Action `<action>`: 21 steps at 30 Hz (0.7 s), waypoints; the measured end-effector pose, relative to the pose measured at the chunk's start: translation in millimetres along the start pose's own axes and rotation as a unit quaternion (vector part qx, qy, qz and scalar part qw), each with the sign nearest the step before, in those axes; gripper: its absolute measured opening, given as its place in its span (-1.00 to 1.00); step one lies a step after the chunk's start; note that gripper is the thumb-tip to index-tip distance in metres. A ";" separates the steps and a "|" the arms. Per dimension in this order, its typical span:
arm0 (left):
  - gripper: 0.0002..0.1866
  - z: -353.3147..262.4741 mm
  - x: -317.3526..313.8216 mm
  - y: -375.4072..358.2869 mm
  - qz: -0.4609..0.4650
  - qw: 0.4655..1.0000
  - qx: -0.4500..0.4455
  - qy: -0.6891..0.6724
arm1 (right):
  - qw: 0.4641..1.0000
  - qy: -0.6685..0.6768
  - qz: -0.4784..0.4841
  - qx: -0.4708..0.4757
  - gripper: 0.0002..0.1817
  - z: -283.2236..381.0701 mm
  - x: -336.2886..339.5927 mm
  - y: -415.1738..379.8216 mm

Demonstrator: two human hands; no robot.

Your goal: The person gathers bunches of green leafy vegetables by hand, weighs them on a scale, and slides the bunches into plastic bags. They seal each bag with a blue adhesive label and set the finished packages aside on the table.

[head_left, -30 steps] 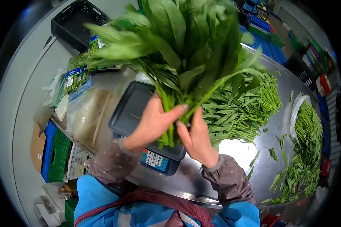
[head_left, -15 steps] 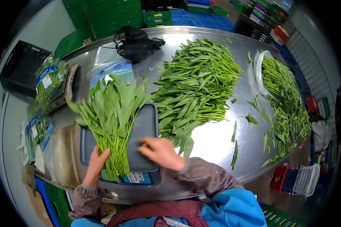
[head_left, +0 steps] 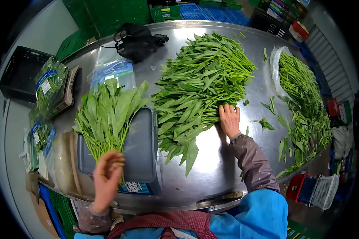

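Observation:
A bunch of leafy green stems (head_left: pixel 107 119) lies on the grey tray (head_left: pixel 141 147) of a scale, leaves pointing away from me. My left hand (head_left: pixel 107 175) is at the stem ends, blurred, its fingers curled; whether it grips the stems is unclear. On the steel table's middle is a large pile of the same greens (head_left: pixel 207 83). My right hand (head_left: pixel 229 119) is at the pile's near right edge, fingers bent over the cut stems there.
Farther right, more greens (head_left: pixel 303 91) spill from a clear bag (head_left: pixel 274 65). Black straps (head_left: pixel 139 43) and plastic bags (head_left: pixel 117 73) lie at the back. Packed greens (head_left: pixel 51 79) and a black crate (head_left: pixel 22 73) are left. A knife (head_left: pixel 221 198) lies near the front edge.
My right hand has moved from the scale tray rightward to the central pile. My left hand has shifted over the stem ends, and the bunch has moved slightly left.

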State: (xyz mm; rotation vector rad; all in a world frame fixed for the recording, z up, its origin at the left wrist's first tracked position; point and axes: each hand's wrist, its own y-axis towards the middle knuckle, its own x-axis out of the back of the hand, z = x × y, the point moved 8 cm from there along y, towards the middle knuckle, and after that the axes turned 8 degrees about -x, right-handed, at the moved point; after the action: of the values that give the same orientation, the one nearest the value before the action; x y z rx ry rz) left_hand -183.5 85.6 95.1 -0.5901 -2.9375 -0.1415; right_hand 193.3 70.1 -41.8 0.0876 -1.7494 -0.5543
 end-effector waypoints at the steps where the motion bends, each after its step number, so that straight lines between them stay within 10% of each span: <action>1: -0.62 4.1 -22.3 -4.1 0.031 0.999 0.012 -0.023 | 1.000 0.014 0.015 0.011 -0.78 0.2 0.0 1.7; 6: -0.62 51.1 -141.6 -25.8 0.191 0.967 0.097 -0.138 | 0.988 0.120 -0.096 0.019 -0.84 0.1 63.7 3.7; 12: -0.53 136.5 -264.7 -9.1 0.181 0.876 0.331 -0.299 | 0.970 0.205 0.125 -0.035 -0.73 6.8 49.3 -41.4; 21: -0.78 153.0 -291.0 -3.8 0.068 0.819 0.327 -0.467 | 0.875 0.323 0.360 0.018 -0.61 12.1 80.8 -80.8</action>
State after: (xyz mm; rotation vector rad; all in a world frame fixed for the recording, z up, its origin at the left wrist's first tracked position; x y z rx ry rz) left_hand 62.3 -9.1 -101.6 -0.9143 -3.3758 1.5234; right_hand 142.0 -25.5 -3.9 -0.3168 -1.0163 0.0737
